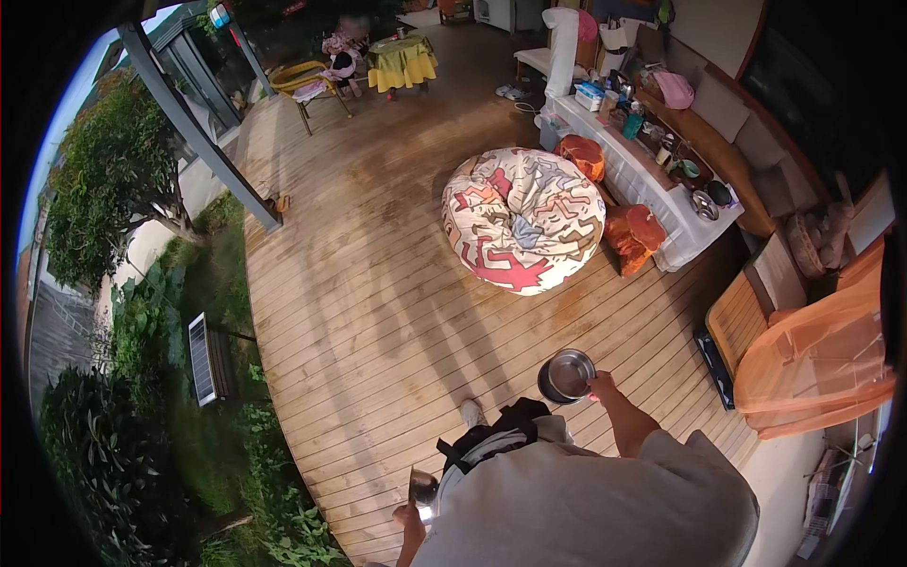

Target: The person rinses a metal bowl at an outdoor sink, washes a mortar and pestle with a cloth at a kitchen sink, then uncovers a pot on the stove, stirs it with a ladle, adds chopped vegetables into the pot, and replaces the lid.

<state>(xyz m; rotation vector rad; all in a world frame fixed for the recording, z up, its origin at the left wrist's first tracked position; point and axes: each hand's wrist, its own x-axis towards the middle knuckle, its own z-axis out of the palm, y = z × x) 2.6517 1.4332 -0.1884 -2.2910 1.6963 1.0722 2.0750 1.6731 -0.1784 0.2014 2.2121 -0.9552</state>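
My right hand (602, 385) grips the edge of a round stainless steel bowl (571, 373) and holds it out above the deck. A dark round shape (546, 387) shows under the bowl's left side; whether it is a second vessel or a shadow, I cannot tell. Low at my left side, my left hand (409, 516) is closed around a shiny metal vessel (423, 486), partly hidden by my shirt. My grey shirt and one pale shoe (471, 412) are below me.
Ahead on the wooden deck (354, 283) lies a patterned beanbag (524, 220), beside two reddish wooden stools (633, 237). A cluttered long table (666, 227) stands to the right. A post (202, 127) rises by the deck's left edge. A person (345, 60) sits near a cloth-covered table (402, 62).
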